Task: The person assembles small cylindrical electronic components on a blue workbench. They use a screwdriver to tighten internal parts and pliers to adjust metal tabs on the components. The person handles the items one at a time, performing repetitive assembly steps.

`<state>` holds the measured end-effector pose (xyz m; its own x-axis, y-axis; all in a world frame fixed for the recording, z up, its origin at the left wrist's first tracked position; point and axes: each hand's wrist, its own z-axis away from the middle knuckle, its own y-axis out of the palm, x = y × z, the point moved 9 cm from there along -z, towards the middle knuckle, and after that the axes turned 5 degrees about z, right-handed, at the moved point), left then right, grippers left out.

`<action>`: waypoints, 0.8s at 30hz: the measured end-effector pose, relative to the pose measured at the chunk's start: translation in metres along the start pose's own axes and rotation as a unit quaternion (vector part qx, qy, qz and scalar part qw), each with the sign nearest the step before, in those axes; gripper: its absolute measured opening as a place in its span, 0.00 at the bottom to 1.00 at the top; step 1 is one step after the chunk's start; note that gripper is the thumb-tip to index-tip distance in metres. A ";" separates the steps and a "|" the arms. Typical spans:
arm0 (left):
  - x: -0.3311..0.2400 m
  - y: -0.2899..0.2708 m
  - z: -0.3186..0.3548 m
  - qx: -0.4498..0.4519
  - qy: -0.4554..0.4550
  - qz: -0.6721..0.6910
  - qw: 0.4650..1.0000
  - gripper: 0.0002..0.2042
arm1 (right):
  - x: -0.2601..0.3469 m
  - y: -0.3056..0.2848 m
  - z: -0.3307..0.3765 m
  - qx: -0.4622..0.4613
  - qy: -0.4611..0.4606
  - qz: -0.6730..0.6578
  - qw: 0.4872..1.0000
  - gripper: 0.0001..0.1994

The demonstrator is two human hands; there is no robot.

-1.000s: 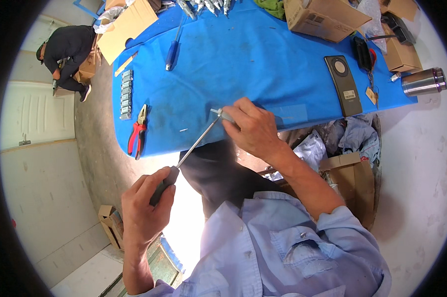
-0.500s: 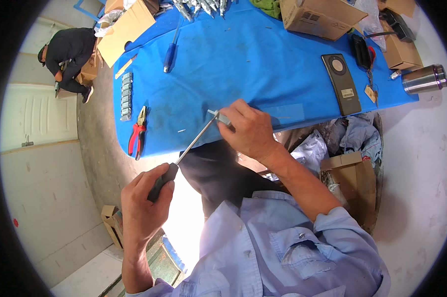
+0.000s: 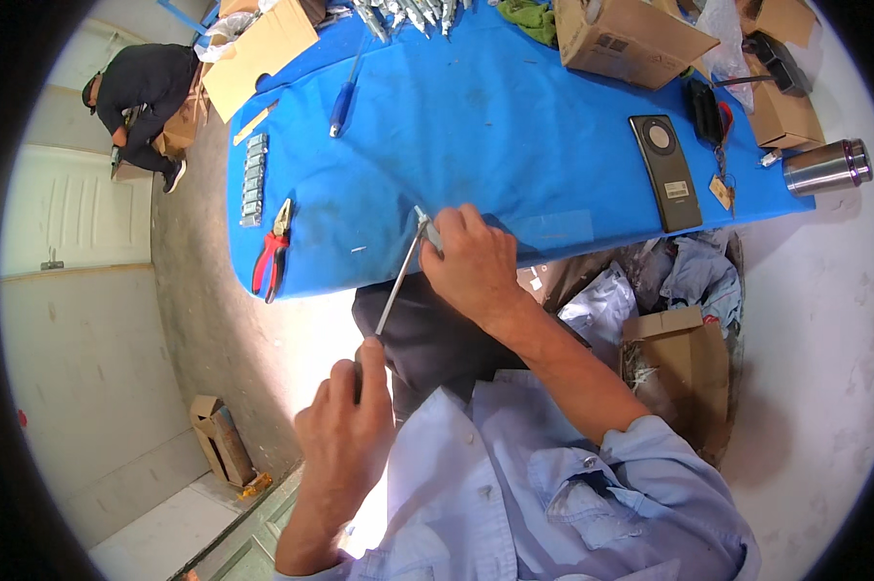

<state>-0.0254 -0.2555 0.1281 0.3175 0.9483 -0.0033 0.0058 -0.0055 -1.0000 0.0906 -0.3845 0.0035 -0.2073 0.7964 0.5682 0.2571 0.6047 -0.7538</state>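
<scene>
My left hand [image 3: 345,421] is closed round the dark handle of a screwdriver [image 3: 398,289], whose thin metal shaft slants up and to the right. The shaft's tip meets a small grey metal part [image 3: 429,230] at the near edge of the blue-covered table [image 3: 408,145]. My right hand [image 3: 471,263] grips that part, and the fingers hide most of it. A narrow pale end of it sticks out beyond the fingertips. To the left lie red-handled pliers [image 3: 271,254] and a row of small metal blocks [image 3: 254,181].
A second screwdriver with a blue handle [image 3: 341,108] lies farther back. Several grey metal pieces [image 3: 408,14] are heaped at the far edge. On the right are a phone [image 3: 666,174], a steel flask [image 3: 828,168] and a cardboard box [image 3: 631,44]. A person [image 3: 145,102] sits at far left.
My left hand has moved right and nearer my body, so the screwdriver stands steeper. The metal part in my right hand has turned to point more away from me.
</scene>
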 end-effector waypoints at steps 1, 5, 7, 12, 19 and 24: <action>-0.003 0.006 0.006 -0.009 -0.009 -0.003 1.000 0.17 | 0.001 0.003 0.001 0.003 -0.007 -0.002 1.000 0.11; -0.008 0.037 0.024 -0.046 -0.053 0.047 0.996 0.20 | 0.002 0.003 0.000 -0.009 -0.031 -0.008 0.999 0.10; -0.009 0.051 0.032 -0.069 -0.074 0.076 0.992 0.19 | 0.005 0.005 -0.001 -0.010 -0.047 -0.006 0.999 0.10; -0.003 0.066 0.032 -0.087 -0.091 0.127 0.984 0.21 | 0.016 0.004 0.013 -0.004 -0.064 -0.054 0.996 0.10; 0.038 0.035 0.045 -0.121 -0.130 0.133 0.975 0.18 | 0.012 0.005 0.013 -0.006 -0.010 -0.107 0.994 0.11; 0.033 0.010 0.045 -0.115 -0.117 0.184 0.969 0.18 | 0.015 0.006 0.007 0.023 0.012 -0.048 0.999 0.11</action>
<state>-0.0571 -0.2103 0.1173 0.1139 0.9149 -0.3872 0.1526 -0.4012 -0.9032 0.0821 -0.3687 0.0049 -0.2067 0.7352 0.6456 0.1935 0.6775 -0.7096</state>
